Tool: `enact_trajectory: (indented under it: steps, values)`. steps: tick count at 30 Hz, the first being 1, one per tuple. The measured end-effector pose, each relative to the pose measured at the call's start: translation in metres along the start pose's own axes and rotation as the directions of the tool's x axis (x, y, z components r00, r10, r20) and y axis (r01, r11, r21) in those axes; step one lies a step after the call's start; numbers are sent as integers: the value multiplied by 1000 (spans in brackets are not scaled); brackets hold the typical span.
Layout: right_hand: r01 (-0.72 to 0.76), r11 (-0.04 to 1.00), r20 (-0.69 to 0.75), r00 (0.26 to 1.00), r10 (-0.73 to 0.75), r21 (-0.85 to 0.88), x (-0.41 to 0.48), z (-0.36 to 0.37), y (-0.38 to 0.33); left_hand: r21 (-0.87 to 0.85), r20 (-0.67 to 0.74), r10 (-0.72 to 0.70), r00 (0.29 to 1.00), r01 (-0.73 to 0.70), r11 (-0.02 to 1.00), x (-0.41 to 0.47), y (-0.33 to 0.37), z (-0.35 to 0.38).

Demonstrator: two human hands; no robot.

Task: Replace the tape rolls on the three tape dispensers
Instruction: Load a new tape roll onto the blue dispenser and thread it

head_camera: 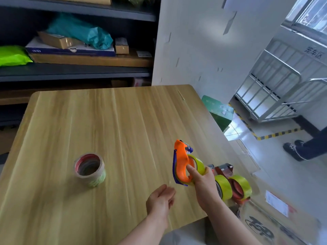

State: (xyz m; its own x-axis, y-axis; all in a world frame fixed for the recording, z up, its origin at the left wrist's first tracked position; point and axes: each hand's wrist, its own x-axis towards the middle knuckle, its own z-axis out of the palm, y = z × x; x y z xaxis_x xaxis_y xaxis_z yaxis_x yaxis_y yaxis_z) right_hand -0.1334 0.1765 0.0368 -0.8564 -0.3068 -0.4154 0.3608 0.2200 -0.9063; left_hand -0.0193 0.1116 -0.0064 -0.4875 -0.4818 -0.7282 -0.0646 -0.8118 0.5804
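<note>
A dark metal shelf unit (76,71) fills the upper left of the frame, stacked with cardboard boxes (92,59), a teal bag (83,32) and a bright green bag (12,54). Below it, a pale wood-grain worktop (106,124) takes up the centre and lower left. Toward its lower left stands a stack of tape rolls (90,169), upright, hollow core facing up; the lower rolls blur together and cannot be counted.

Lower centre, the left hand (161,198) hovers just above the worktop, palm turned inward, fingers loosely curled and holding nothing.

Right of it, the right hand (203,183) grips an orange tape dispenser (182,163) with a blue edge, lifted off the worktop. Its long axis runs nearly vertical in the frame, cutter end up and tipped slightly away, with a yellow-green tape roll (199,165) mounted on it; the thumb presses on the orange body.

Behind that hand, at the worktop's right edge, two more dispensers (233,186) lie side by side with yellow-green rolls, partly hidden by the wrist and smeared by motion blur.

Farther right a white wall (203,41) rises, then a glossy floor with yellow-black hazard tape (276,134), a metal cage trolley (276,89), and a person's dark shoes (293,149) cut off at the frame edge. A printed cardboard box (276,225) sits lower right.
</note>
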Motion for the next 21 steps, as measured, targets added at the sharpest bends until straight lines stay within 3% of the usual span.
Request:
enact_trajectory:
  steps: [8,13,21]
  values:
    - [-110,976,-26,994,107,-188,11,-30,23,39,-17,-187,982,188,981,-3,-56,16]
    - [-168,950,68,979,192,-263,19,-49,25,64,-109,-241,964,249,966,6,-97,24]
    - [-109,927,231,952,201,-358,25,-83,50,33,-223,-227,948,240,970,3,-154,44]
